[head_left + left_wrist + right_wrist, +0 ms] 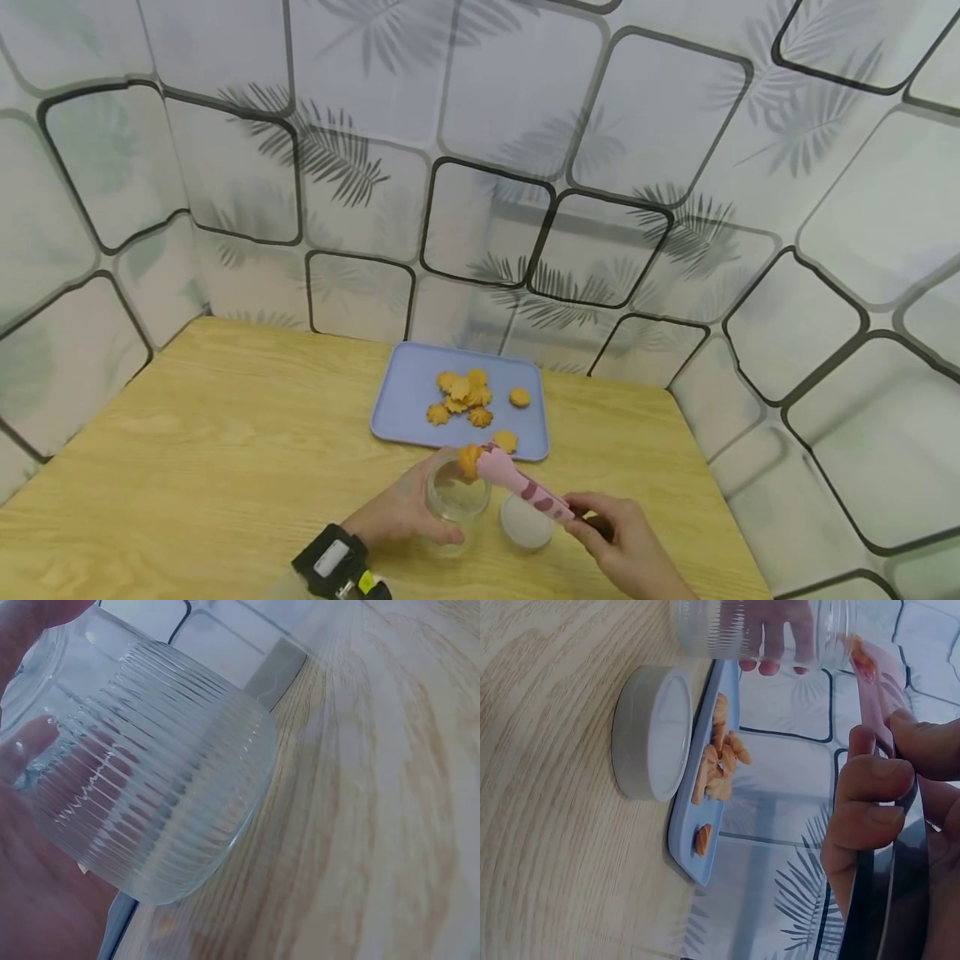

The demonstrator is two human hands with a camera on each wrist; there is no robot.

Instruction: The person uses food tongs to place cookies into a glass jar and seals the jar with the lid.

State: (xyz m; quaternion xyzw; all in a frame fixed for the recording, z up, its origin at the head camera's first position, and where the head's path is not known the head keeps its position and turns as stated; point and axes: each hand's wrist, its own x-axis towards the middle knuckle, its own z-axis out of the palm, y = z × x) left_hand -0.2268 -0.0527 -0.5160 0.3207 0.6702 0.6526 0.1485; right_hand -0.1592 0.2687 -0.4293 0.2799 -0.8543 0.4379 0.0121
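Hands: left around glass jar, right around tongs with cookie; cookies on blue tray

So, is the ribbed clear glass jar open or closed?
Open: the jar has its mouth uncovered, and the round white lid sits beside it on the light wooden table.
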